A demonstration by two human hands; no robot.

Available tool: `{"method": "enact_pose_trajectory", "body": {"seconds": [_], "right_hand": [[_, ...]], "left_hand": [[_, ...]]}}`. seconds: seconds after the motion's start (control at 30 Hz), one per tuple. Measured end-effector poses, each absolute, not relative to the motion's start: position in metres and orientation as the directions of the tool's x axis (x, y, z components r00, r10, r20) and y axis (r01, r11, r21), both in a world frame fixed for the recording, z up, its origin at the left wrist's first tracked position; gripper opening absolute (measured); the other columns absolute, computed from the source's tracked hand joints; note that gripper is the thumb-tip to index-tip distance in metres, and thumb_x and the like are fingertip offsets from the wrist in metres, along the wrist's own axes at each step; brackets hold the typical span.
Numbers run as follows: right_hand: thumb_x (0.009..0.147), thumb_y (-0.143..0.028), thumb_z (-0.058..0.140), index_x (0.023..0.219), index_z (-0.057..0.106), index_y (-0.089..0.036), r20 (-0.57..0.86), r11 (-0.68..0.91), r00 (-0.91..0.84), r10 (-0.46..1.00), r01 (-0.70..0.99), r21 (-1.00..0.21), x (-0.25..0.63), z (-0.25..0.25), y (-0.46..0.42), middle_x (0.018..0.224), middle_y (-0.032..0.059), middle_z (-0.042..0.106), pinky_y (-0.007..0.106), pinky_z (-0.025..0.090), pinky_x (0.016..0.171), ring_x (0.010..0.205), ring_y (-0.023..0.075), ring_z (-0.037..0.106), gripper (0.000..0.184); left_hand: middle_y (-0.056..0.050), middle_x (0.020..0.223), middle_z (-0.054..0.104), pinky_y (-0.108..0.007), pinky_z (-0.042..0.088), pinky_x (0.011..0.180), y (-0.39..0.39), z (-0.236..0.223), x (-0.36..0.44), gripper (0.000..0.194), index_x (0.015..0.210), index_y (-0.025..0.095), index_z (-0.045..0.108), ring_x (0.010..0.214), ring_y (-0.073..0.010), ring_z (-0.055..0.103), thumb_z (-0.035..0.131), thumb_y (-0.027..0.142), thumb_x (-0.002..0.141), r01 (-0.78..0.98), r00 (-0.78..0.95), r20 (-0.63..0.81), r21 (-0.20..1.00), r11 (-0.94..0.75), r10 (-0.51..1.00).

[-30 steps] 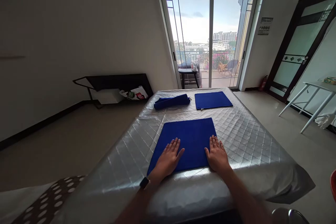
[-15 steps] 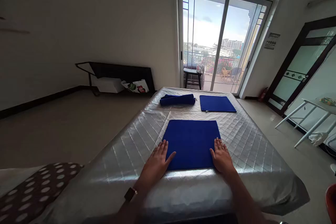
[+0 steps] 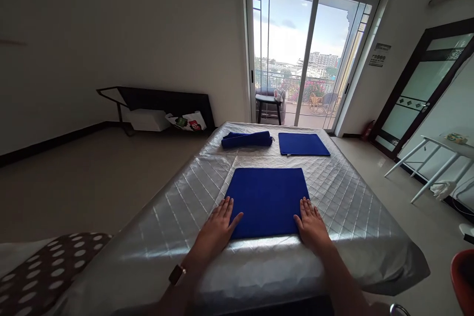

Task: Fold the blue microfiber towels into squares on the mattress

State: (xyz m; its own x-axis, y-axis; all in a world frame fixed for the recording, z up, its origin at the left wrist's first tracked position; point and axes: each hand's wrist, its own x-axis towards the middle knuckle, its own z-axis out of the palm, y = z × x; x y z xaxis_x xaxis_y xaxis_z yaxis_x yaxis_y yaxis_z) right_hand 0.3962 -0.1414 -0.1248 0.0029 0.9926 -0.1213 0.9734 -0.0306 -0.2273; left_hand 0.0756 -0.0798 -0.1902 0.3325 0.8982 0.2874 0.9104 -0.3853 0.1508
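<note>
A flat blue square of folded cloth (image 3: pixel 267 201) lies on the silver quilted cover (image 3: pixel 177 207) right in front of me. My left hand (image 3: pixel 218 222) rests flat along its left edge, thumb spread onto the cloth. On the opposite edge lies my right hand (image 3: pixel 312 219), palm down with the fingers stretched out and the thumb apart. Neither hand grips anything. Farther back, a rolled blue cloth (image 3: pixel 247 139) sits at the left, and a second flat blue folded cloth (image 3: pixel 303 144) is to its right.
Brown polka-dot fabric (image 3: pixel 55 266) is at the lower left. A black folded frame (image 3: pixel 163 101) leans against the wall. To the right stand a white-legged table (image 3: pixel 437 158) and a red chair (image 3: pixel 462 276). Sliding glass doors (image 3: pixel 292 54) are behind the covered surface.
The view has shifted slightly, so everything appears a little farther left. Both hands stay flat at the sides of the near cloth, which looks the same.
</note>
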Motion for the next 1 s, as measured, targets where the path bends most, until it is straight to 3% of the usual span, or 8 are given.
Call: {"method": "enact_pose_trajectory", "body": {"seconds": [0.17, 0.3, 0.37, 0.43, 0.5, 0.57, 0.8, 1.0], "right_hand": [[0.103, -0.035, 0.031, 0.158, 0.027, -0.008, -0.073, -0.005, -0.015, 0.997, 0.965, -0.263, 0.394, -0.123, -0.143, 0.165, 0.0153, 0.021, 0.044, 0.018, 0.124, 0.154, 0.0227, 0.017, 0.062], [0.101, -0.033, 0.041, 0.155, 0.039, -0.012, -0.049, 0.012, -0.029, 0.998, 0.950, -0.313, 0.399, -0.108, -0.150, 0.163, 0.0150, 0.030, 0.045, 0.021, 0.124, 0.153, 0.0253, 0.024, 0.057], [0.097, -0.030, 0.052, 0.144, 0.055, -0.018, -0.003, 0.072, -0.077, 0.997, 0.935, -0.348, 0.406, -0.097, -0.155, 0.157, 0.0133, 0.044, 0.044, 0.029, 0.120, 0.147, 0.0270, 0.037, 0.049], [0.091, -0.024, 0.061, 0.121, 0.073, -0.024, 0.014, 0.142, -0.149, 0.989, 0.910, -0.390, 0.415, -0.087, -0.160, 0.138, 0.0103, 0.064, 0.038, 0.040, 0.111, 0.129, 0.0251, 0.058, 0.032], [0.086, -0.020, 0.066, 0.096, 0.079, -0.027, -0.013, 0.180, -0.205, 0.979, 0.886, -0.427, 0.421, -0.079, -0.164, 0.113, 0.0056, 0.073, 0.033, 0.047, 0.099, 0.106, 0.0209, 0.068, 0.018], [0.082, -0.017, 0.069, 0.085, 0.079, -0.027, -0.052, 0.176, -0.220, 0.974, 0.882, -0.438, 0.425, -0.074, -0.166, 0.100, 0.0028, 0.074, 0.030, 0.049, 0.092, 0.094, 0.0186, 0.070, 0.015], [0.081, -0.021, 0.069, 0.085, 0.078, -0.026, -0.080, 0.173, -0.217, 0.973, 0.911, -0.374, 0.424, -0.074, -0.163, 0.099, 0.0022, 0.074, 0.028, 0.048, 0.085, 0.089, 0.0185, 0.069, 0.011], [0.088, -0.020, 0.064, 0.087, 0.077, -0.024, 0.041, 0.233, -0.230, 0.972, 0.933, -0.273, 0.422, -0.073, -0.164, 0.095, 0.0026, 0.076, 0.029, 0.047, 0.093, 0.094, 0.0188, 0.070, 0.013]], "left_hand": [[-0.015, 0.150, 0.053, -0.053, 0.042, 0.113, -0.088, -0.155, 0.062, 0.051, 0.137, 0.021, 0.058, 0.140, -0.0303, 0.048, 0.036, 0.048, 0.100, 0.877, 0.338, 0.298, 0.244, -0.413, 0.893], [-0.007, 0.118, 0.069, -0.038, 0.054, 0.094, -0.102, -0.118, 0.059, 0.034, 0.099, 0.024, 0.068, 0.105, -0.0230, 0.068, 0.044, 0.048, 0.094, 0.806, 0.416, 0.104, 0.416, -0.420, 0.903], [-0.005, 0.105, 0.068, -0.033, 0.055, 0.079, -0.109, -0.105, 0.060, 0.027, 0.091, 0.024, 0.066, 0.086, -0.0199, 0.068, 0.051, 0.046, 0.088, 0.809, 0.427, -0.045, 0.465, -0.359, 0.903], [-0.004, 0.102, 0.067, -0.032, 0.052, 0.074, -0.115, -0.096, 0.063, 0.026, 0.089, 0.024, 0.066, 0.078, -0.0183, 0.065, 0.055, 0.046, 0.083, 0.826, 0.409, -0.139, 0.476, -0.301, 0.902], [-0.003, 0.104, 0.066, -0.032, 0.051, 0.074, -0.118, -0.092, 0.064, 0.028, 0.090, 0.024, 0.066, 0.078, -0.0184, 0.063, 0.056, 0.048, 0.080, 0.830, 0.398, -0.175, 0.487, -0.272, 0.900], [-0.003, 0.106, 0.065, -0.033, 0.050, 0.076, -0.119, -0.090, 0.065, 0.028, 0.090, 0.024, 0.067, 0.080, -0.0190, 0.063, 0.057, 0.048, 0.079, 0.821, 0.399, -0.187, 0.508, -0.259, 0.898], [-0.004, 0.110, 0.066, -0.035, 0.050, 0.082, -0.116, -0.091, 0.062, 0.026, 0.091, 0.025, 0.067, 0.092, -0.0225, 0.065, 0.056, 0.045, 0.079, 0.790, 0.412, -0.184, 0.561, -0.249, 0.892], [-0.004, 0.113, 0.066, -0.034, 0.051, 0.080, -0.118, -0.086, 0.062, 0.028, 0.093, 0.025, 0.067, 0.092, -0.0218, 0.066, 0.060, 0.047, 0.078, 0.804, 0.399, -0.212, 0.549, -0.229, 0.892]]}}
